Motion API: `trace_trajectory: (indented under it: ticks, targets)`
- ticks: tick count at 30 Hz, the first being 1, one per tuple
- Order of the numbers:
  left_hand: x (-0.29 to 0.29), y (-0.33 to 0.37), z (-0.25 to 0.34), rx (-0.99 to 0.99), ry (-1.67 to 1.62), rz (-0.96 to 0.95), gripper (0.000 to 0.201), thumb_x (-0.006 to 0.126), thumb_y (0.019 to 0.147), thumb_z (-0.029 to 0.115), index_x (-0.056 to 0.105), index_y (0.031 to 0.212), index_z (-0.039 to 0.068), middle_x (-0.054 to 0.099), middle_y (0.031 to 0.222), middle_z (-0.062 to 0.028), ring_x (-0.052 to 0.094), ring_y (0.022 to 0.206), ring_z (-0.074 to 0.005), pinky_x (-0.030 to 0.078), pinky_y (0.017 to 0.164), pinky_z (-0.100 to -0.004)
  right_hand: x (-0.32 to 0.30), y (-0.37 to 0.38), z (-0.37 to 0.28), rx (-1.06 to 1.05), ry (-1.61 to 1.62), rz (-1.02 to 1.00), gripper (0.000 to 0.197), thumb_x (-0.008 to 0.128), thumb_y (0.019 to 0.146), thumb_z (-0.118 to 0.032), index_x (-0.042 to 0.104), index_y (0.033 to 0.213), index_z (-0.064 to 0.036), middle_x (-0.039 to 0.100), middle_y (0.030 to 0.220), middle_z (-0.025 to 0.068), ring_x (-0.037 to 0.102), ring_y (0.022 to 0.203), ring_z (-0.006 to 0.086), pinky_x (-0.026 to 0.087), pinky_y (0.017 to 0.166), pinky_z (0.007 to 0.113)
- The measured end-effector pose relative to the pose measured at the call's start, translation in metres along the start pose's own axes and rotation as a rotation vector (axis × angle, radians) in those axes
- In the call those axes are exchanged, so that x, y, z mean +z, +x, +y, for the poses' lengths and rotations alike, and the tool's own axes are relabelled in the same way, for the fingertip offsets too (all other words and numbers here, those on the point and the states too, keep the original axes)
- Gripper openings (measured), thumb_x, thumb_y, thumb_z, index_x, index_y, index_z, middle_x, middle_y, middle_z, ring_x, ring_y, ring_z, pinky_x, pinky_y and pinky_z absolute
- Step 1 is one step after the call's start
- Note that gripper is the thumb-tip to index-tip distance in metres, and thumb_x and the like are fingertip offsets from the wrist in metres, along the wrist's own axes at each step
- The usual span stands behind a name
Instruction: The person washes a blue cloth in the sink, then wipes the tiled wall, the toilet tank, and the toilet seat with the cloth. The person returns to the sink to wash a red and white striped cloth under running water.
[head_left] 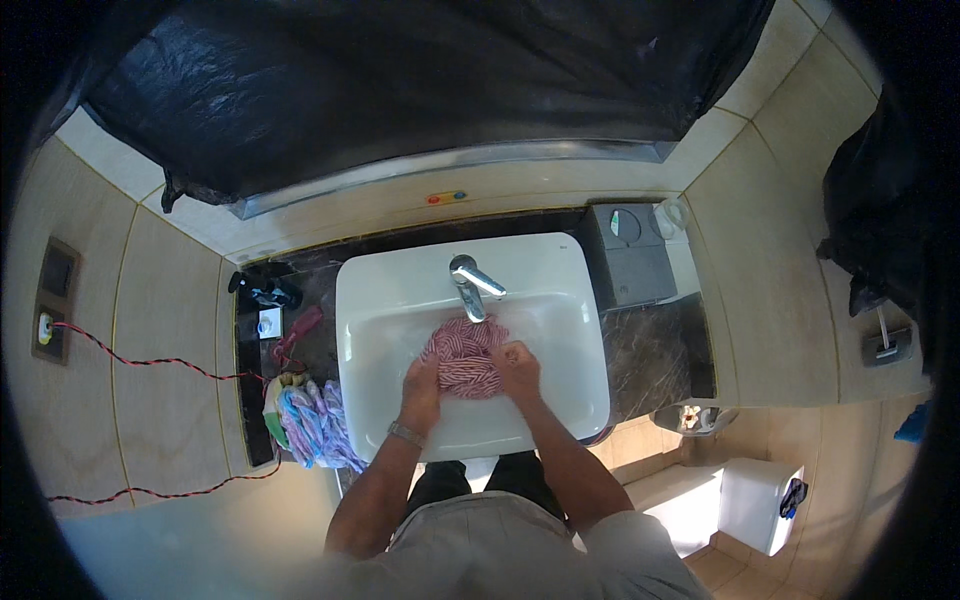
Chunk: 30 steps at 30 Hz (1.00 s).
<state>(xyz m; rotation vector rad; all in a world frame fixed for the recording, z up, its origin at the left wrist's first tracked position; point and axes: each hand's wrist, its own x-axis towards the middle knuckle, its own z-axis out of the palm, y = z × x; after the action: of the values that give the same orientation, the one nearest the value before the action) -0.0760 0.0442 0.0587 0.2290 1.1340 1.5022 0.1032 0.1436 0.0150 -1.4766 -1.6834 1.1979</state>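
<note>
A bunched red-and-white striped cloth [466, 362] lies in the basin of a white sink [370, 290], right below the chrome faucet [470, 285]. At the cloth's left edge my left hand [421, 392] is closed on the fabric, its fingers partly hidden by the folds. My right hand [517, 371] has its fingers curled round the cloth's right side. A metal-banded watch [405, 433] sits on my left wrist.
Left of the sink, a pile of bluish-purple cloth [312, 425] lies on the dark counter [650, 355]. A red-black cord [170, 363] runs from the wall socket [45, 328]. A grey box [630, 262] stands right of the sink. Black sheeting [430, 90] hangs behind.
</note>
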Motion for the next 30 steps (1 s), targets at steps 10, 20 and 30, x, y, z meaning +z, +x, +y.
trace_trajectory:
  ticks: [10, 20, 30]
  targets:
    - [0.020, -0.002, 0.025, -0.069, -0.319, 0.065, 0.033, 0.047, 0.106, 0.014, 0.057, 0.138, 0.010, 0.069, 0.124, -0.0124, 0.066, 0.120, -0.0306, 0.053, 0.104, -0.0589, -0.066, -0.042, 0.007, -0.105, 0.144, -0.153, 0.050, 0.076, 0.089, -0.001, 0.053, 0.134, -0.0013, 0.063, 0.124, 0.0125, 0.064, 0.111, 0.0185, 0.054, 0.093, 0.031]
    - [0.028, 0.005, 0.016, -0.108, -0.659, -0.161, 0.044, 0.059, 0.103, 0.016, 0.052, 0.144, 0.000, 0.062, 0.140, -0.0181, 0.063, 0.127, -0.0341, 0.053, 0.110, -0.0522, -0.052, -0.059, -0.043, 0.132, 0.126, -0.318, 0.084, 0.083, 0.083, -0.016, 0.041, 0.155, -0.0038, 0.051, 0.150, 0.0230, 0.055, 0.133, 0.0328, 0.043, 0.116, 0.042]
    - [0.012, -0.024, 0.047, -0.137, -0.496, -0.365, 0.065, 0.060, 0.088, -0.004, 0.045, 0.150, 0.001, 0.061, 0.141, -0.0174, 0.063, 0.127, -0.0331, 0.053, 0.111, -0.0489, -0.082, -0.029, -0.062, 0.238, 0.146, -0.654, 0.032, 0.067, 0.102, -0.024, 0.067, 0.125, -0.0023, 0.070, 0.105, 0.0008, 0.063, 0.097, 0.0102, 0.049, 0.095, 0.029]
